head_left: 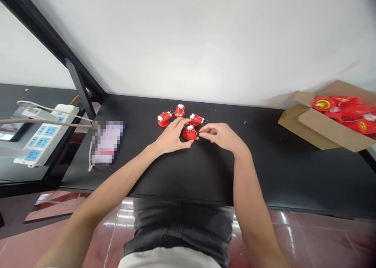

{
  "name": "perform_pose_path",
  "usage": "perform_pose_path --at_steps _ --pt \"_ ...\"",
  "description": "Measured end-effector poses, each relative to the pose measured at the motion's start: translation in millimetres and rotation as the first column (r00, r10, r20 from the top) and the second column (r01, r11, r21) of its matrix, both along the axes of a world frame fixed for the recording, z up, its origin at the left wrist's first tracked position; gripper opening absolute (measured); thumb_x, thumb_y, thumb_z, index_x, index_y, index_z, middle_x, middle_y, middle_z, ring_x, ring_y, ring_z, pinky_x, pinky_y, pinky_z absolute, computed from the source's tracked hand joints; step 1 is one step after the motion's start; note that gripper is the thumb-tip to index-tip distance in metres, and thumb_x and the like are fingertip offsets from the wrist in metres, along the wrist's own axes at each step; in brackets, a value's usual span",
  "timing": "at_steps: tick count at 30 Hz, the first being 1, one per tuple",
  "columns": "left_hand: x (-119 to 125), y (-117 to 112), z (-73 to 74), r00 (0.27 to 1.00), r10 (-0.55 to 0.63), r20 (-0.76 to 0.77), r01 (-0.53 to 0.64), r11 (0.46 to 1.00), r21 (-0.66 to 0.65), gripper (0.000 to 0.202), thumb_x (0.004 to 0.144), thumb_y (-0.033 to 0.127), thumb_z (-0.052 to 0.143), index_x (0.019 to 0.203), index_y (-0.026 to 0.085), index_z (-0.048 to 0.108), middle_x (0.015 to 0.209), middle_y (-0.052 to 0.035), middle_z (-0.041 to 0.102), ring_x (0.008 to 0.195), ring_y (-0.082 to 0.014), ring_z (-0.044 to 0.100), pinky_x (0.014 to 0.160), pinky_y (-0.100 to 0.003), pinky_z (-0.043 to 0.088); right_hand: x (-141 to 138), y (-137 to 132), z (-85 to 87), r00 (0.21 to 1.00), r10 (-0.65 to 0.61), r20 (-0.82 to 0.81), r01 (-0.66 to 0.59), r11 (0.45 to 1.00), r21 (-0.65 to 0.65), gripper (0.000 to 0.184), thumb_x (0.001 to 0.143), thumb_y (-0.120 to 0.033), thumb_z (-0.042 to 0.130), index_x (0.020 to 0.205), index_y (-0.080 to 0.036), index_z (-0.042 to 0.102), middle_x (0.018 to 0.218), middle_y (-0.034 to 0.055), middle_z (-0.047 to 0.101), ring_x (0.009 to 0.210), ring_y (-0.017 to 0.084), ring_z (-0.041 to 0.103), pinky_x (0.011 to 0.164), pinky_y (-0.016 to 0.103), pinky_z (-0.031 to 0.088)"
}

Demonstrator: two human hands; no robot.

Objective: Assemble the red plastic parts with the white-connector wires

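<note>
Forearms (117,178) enter from the bottom of view, above a lap in grey jeans (182,225), and converge on a red plastic fitting (190,133) with a white clip and thin wire loop, lying at centre on the black bench (258,174). Left hand (173,135): fingers (182,122) curled closely over the fitting from 9 o'clock, in contact with it. Right hand (220,136): fingers (205,131) drawn narrow, tips at the fitting's 3 o'clock edge; cannot tell whether they grip it or its wire. Three similar fittings lie close by: first fitting (164,119) at 10 o'clock, second fitting (179,111) at 12 o'clock, third fitting (196,120) at 1 o'clock. Well apart at 3 o'clock, an open cardboard box (311,123) holds a heap of more red fittings (343,111). At 9 o'clock lies a flat object (107,142), pixelated and unreadable, with a pale cable (89,158) beside it. Farther out at 9 o'clock, a power strip with blue sockets (41,134) rests on a dark surface. Black metal strut (80,87) stands at 10 o'clock; white wall (188,37) rises behind the bench; red tiled floor (308,229) shows at 5 o'clock.
</note>
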State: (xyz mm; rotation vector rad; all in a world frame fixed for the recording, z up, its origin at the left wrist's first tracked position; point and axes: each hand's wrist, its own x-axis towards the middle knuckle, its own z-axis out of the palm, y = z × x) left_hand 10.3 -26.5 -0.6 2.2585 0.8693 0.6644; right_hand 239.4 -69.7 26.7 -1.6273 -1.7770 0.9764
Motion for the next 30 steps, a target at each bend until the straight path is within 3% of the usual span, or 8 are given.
perform_pose_path --at_steps 2,4,7,12,17,23,30 --pt "-0.2 0.4 -0.6 0.999 -0.042 0.011 0.042 0.999 -0.023 0.065 0.083 0.031 0.071 0.142 0.025 0.046 0.145 -0.0125 0.054 0.132 -0.0316 0.054 0.114 -0.051 0.044 0.6 0.5 -4.5 0.995 0.092 0.028 -0.089 0.992 -0.09 0.016 0.078 -0.034 0.074 0.088 -0.021 0.077 0.071 -0.0012 0.067 0.055 0.012 0.054 0.056 0.027 0.042" --pt "-0.7 1.0 -0.8 0.996 -0.086 0.013 0.087 0.995 -0.046 0.066 0.084 0.029 0.068 0.145 0.026 0.045 0.145 -0.0111 0.055 0.133 -0.0305 0.055 0.116 -0.052 0.042 -1.1 1.8 -8.9 0.99 0.132 0.052 -0.126 0.987 -0.102 0.008 0.078 -0.029 0.073 0.081 -0.021 0.075 0.069 -0.0023 0.065 0.057 0.012 0.054 0.056 0.026 0.041" --pt "-1.7 1.9 -1.1 0.993 -0.114 0.02 0.115 0.991 -0.064 0.064 0.085 0.026 0.066 0.146 0.027 0.046 0.138 -0.0101 0.06 0.126 -0.029 0.058 0.114 -0.052 0.043 -4.4 3.1 -11.0 0.991 0.13 0.042 -0.126 0.989 -0.08 0.009 0.082 -0.025 0.069 0.074 -0.02 0.071 0.067 -0.0011 0.065 0.057 0.012 0.056 0.056 0.026 0.042" --pt "-2.4 3.0 -3.6 0.998 -0.057 0.016 0.059 0.995 -0.086 0.059 0.084 0.035 0.072 0.139 0.025 0.053 0.131 -0.0105 0.055 0.123 -0.0285 0.056 0.112 -0.05 0.046 -6.3 1.6 -6.0 0.995 0.075 -0.061 -0.083 0.986 -0.144 0.015 0.089 -0.033 0.066 0.086 -0.019 0.072 0.066 0.0014 0.068 0.052 0.013 0.058 0.05 0.027 0.047" --pt "-1.5 3.3 -4.6 0.999 -0.036 0.021 0.039 0.987 -0.153 0.051 0.084 0.039 0.073 0.131 0.025 0.058 0.12 -0.0075 0.057 0.116 -0.0264 0.057 0.108 -0.046 0.049 -11.7 0.1 -3.2 0.986 0.051 -0.158 -0.065 0.994 -0.084 0.019 0.088 -0.037 0.069 0.09 -0.019 0.075 0.069 0.0031 0.069 0.059 0.015 0.063 0.054 0.027 0.051" --pt "0.2 3.7 -5.0 0.996 -0.05 0.067 0.063 0.975 -0.211 0.043 0.086 0.034 0.071 0.126 0.023 0.06 0.111 -0.0052 0.068 0.11 -0.0253 0.061 0.107 -0.047 0.046 -18.3 -0.1 -2.4 0.995 0.043 -0.092 -0.045 0.999 -0.011 0.013 0.084 -0.028 0.067 0.083 -0.021 0.077 0.071 0.0005 0.07 0.059 0.013 0.06 0.062 0.029 0.047" --pt "0.6 4.3 -6.1 0.983 -0.048 0.179 0.103 0.944 -0.314 0.04 0.092 0.041 0.067 0.126 0.021 0.059 0.099 -0.0037 0.072 0.091 -0.0184 0.068 0.088 -0.034 0.053 -21.5 3.2 -8.8 0.995 0.074 -0.067 -0.068 0.993 0.093 0.013 0.082 -0.025 0.065 0.077 -0.02 0.077 0.075 0.0012 0.072 0.064 0.015 0.061 0.065 0.03 0.045"
